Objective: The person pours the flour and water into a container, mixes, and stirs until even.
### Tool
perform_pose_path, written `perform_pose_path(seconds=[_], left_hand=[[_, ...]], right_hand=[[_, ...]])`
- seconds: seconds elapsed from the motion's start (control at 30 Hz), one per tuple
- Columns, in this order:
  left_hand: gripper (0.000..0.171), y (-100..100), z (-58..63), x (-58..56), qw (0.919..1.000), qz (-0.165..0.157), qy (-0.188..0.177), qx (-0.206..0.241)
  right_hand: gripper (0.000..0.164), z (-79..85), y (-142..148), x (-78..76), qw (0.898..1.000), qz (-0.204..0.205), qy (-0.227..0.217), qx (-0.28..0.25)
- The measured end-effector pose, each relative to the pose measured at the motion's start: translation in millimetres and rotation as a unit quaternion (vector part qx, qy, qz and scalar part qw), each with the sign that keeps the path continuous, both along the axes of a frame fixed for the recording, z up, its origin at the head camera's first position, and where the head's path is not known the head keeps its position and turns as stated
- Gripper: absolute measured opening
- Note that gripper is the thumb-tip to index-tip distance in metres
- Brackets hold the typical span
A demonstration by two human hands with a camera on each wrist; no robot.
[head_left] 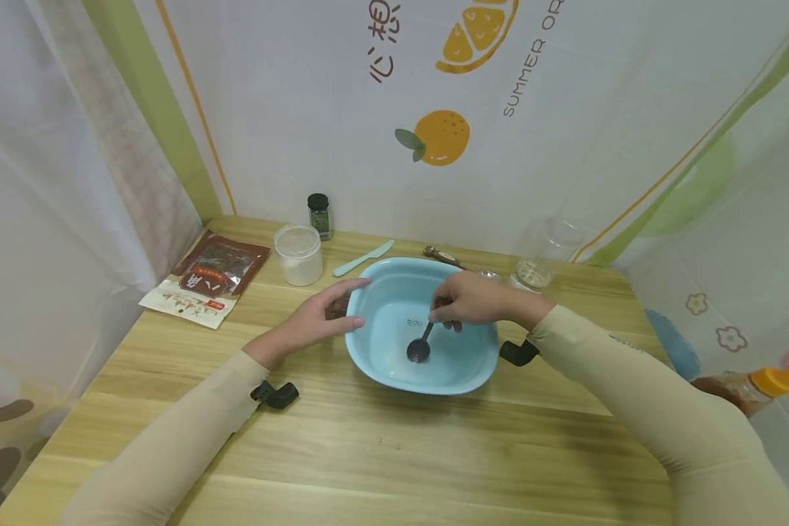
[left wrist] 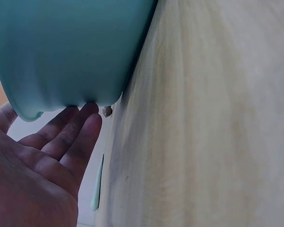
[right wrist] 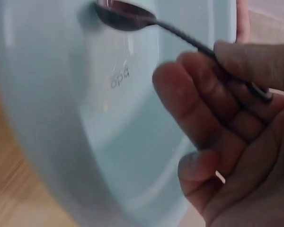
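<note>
A light blue basin [head_left: 368, 361] stands on the wooden table in front of the person. The left hand [head_left: 309, 321] holds its left side, thumb and forefinger at the rim; in the left wrist view the other fingertips [left wrist: 92, 109] press the outer wall. Between thumb and fingers, the right hand [head_left: 470, 298] pinches the thin handle of a dark spoon [head_left: 418, 351] inside the basin. The spoon's bowl [right wrist: 125, 16] is low over the basin floor, close to printed letters, and looks shiny inside.
Along the back stand a brown-and-white food pouch [head_left: 207, 277], a jar of white powder [head_left: 299, 256], a small black-lidded jar of green flakes [head_left: 319, 218], a pale blue knife [head_left: 364, 257], a brown-handled utensil [head_left: 442, 255] and a clear jar [head_left: 532, 274]. An orange-capped bottle [head_left: 736, 387] is at far right.
</note>
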State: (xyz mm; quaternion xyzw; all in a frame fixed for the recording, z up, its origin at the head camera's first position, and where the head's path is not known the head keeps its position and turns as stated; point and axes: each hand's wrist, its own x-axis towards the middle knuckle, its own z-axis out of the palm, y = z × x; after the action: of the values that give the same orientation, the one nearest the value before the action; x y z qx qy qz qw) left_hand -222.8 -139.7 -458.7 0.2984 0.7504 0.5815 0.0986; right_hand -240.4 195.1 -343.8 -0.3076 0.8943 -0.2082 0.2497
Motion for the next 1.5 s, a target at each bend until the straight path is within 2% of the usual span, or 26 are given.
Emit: perform_pose_path(seconds=[0.07,0.13,0.27,0.37,0.53,0.77,0.93,1.17,1.37,1.5], left_hand=[[0.073,0,-0.3,-0.1,1.0,0.001,0.001,0.0],[0.073,0,-0.4,-0.1,1.0,0.001,0.001,0.0],[0.074,1,-0.7,-0.5,1.0,-0.003,-0.001,-0.001],[0.074,2,-0.4,-0.3,1.0,-0.004,0.0,-0.001],[0.073,0,0.0,0.6,1.0,0.0,-0.003,0.003],[0.072,-1,-0.5,0.5,1.0,-0.003,-0.004,0.001],[0.072,-1,0.0,0.7,1.0,-0.001,-0.004,0.0],[0.072,-1,-0.7,0.6,1.0,-0.005,-0.005,0.004],[0.072,0,1.3,0.8,1.0,-0.005,-0.001,0.001],[0.072,0,1.5,0.1,1.0,-0.006,-0.001,-0.004]], right_hand=[[0.021,0.4,-2,0.4,1.0,0.014,-0.01,-0.001],[0.022,0.6,-3,-1.0,1.0,0.014,0.0,-0.001],[0.022,0.3,1,-6.3,0.999,-0.033,0.037,0.007],[0.02,0.5,6,-7.2,0.998,-0.049,0.034,0.015],[0.021,-0.4,4,-5.3,1.0,-0.019,0.005,0.011],[0.021,2.3,6,-6.6,0.997,-0.062,0.038,0.02],[0.022,-1.8,5,-6.1,0.999,-0.038,0.023,0.009],[0.02,-0.4,4,-6.0,0.996,-0.068,0.055,0.012],[0.022,0.2,2,-3.5,0.999,-0.045,0.027,0.016],[0.023,0.3,3,-5.2,0.997,-0.062,0.054,0.007]])
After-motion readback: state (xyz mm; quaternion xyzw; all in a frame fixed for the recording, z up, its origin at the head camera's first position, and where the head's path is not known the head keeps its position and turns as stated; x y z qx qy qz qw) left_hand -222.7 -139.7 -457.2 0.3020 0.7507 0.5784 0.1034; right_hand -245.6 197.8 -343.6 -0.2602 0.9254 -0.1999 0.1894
